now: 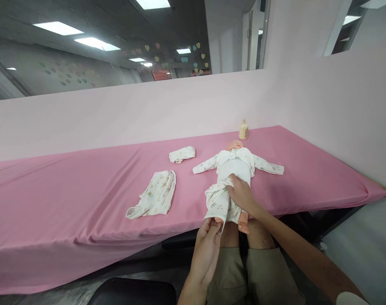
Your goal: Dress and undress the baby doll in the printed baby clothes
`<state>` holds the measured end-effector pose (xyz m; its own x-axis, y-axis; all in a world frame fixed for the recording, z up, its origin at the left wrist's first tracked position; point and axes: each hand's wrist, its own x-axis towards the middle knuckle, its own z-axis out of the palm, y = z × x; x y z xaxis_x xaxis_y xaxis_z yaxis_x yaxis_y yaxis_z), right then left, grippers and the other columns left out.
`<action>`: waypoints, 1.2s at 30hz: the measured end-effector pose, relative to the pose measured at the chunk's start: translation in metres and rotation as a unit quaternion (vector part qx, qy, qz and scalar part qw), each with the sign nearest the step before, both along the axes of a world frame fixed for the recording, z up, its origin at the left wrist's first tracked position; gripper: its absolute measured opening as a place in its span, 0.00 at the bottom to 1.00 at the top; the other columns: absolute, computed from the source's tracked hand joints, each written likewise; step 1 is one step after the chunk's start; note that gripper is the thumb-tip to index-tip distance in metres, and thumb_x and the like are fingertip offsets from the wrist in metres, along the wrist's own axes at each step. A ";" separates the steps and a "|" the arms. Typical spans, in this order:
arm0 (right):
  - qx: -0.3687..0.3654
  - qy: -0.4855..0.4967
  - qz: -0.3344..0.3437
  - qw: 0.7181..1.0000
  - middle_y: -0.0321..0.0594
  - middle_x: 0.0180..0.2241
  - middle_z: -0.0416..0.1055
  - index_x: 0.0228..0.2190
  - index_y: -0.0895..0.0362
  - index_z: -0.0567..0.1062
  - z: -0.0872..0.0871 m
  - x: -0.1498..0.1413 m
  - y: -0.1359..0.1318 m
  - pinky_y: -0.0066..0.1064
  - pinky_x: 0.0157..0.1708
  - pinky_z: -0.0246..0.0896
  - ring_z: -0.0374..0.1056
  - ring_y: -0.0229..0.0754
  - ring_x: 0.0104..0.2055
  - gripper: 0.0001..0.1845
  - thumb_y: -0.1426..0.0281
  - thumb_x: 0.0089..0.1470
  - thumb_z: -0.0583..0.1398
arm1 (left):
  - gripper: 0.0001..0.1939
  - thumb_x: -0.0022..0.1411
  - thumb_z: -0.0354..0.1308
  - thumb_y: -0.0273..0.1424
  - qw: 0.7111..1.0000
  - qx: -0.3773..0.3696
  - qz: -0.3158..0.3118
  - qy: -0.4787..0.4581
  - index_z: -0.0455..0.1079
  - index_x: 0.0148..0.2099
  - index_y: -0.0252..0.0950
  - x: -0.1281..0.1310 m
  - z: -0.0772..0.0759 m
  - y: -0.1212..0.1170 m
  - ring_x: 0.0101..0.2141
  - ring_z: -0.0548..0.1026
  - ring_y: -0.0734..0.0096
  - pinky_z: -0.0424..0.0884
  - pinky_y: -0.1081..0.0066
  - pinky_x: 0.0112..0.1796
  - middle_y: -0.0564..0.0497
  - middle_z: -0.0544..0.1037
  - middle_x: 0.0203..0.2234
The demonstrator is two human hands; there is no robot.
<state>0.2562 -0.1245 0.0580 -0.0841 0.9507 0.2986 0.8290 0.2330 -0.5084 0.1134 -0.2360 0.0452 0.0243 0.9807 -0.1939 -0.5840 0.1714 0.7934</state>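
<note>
A baby doll (233,167) lies on its back near the table's front edge, its head away from me. A patterned white top with both sleeves spread covers its arms and chest. Patterned baby pants (218,205) sit bunched around its legs. My right hand (240,192) is closed on the pants' bunched upper part, over the doll's lower belly. At the left leg cuff, my left hand (208,239) pinches the pants' fabric beside the doll's foot, which shows partly in the opening. The doll's other foot (243,222) sticks out bare over the table edge.
A folded patterned garment (156,194) and a smaller folded cloth (182,154) lie left of the doll. Behind its head stands a cream pump bottle (243,130). Pink cloth (94,182) covers the table against the wall. A black stool seat (132,291) is at lower left.
</note>
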 end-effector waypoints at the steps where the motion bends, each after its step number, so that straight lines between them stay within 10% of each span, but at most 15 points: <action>1: -0.003 -0.009 0.000 1.000 0.44 0.38 0.72 0.41 0.57 0.66 0.000 0.001 0.001 0.32 0.33 0.48 0.66 0.46 0.38 0.13 0.76 0.55 0.48 | 0.08 0.55 0.64 0.28 0.998 0.018 -0.005 0.053 0.74 0.38 0.34 0.000 0.001 -0.001 0.40 0.71 0.72 0.65 0.75 0.47 0.51 0.74 0.34; 6: -0.010 -0.010 -0.016 1.000 0.45 0.40 0.71 0.43 0.57 0.67 0.000 0.003 0.010 0.32 0.35 0.51 0.66 0.46 0.40 0.14 0.77 0.55 0.49 | 0.09 0.58 0.62 0.36 0.946 0.109 -0.065 0.297 0.72 0.38 0.36 0.000 -0.002 -0.004 0.36 0.70 0.70 0.64 0.77 0.39 0.52 0.74 0.31; 10: -0.018 0.040 -0.006 0.999 0.45 0.41 0.71 0.43 0.57 0.67 0.000 0.007 0.013 0.33 0.37 0.53 0.66 0.47 0.42 0.13 0.75 0.56 0.51 | 0.05 0.58 0.61 0.33 0.905 0.129 0.019 0.404 0.69 0.34 0.38 0.003 -0.012 0.001 0.31 0.66 0.71 0.61 0.77 0.35 0.54 0.71 0.27; 20: -0.202 0.257 0.263 0.908 0.40 0.45 0.71 0.43 0.55 0.73 0.016 0.056 0.005 0.35 0.45 0.59 0.65 0.46 0.47 0.23 0.59 0.45 0.66 | 0.21 0.57 0.62 0.37 0.902 0.104 0.155 0.389 0.69 0.53 0.40 -0.024 -0.004 0.030 0.44 0.72 0.64 0.65 0.74 0.44 0.50 0.77 0.42; 28: -0.096 0.052 0.333 0.936 0.36 0.32 0.65 0.24 0.57 0.67 0.008 0.047 0.008 0.33 0.41 0.56 0.61 0.41 0.38 0.07 0.70 0.46 0.62 | 0.26 0.58 0.61 0.40 0.870 0.103 0.164 0.454 0.65 0.56 0.40 -0.036 -0.012 0.043 0.48 0.73 0.62 0.67 0.71 0.46 0.47 0.76 0.47; 36: -0.131 0.264 0.280 0.914 0.31 0.27 0.57 0.25 0.56 0.62 0.020 0.030 0.000 0.28 0.30 0.51 0.55 0.36 0.30 0.07 0.69 0.50 0.56 | 0.27 0.60 0.57 0.43 0.837 0.104 0.132 0.521 0.61 0.58 0.37 -0.034 -0.054 0.037 0.49 0.72 0.57 0.68 0.61 0.46 0.42 0.73 0.49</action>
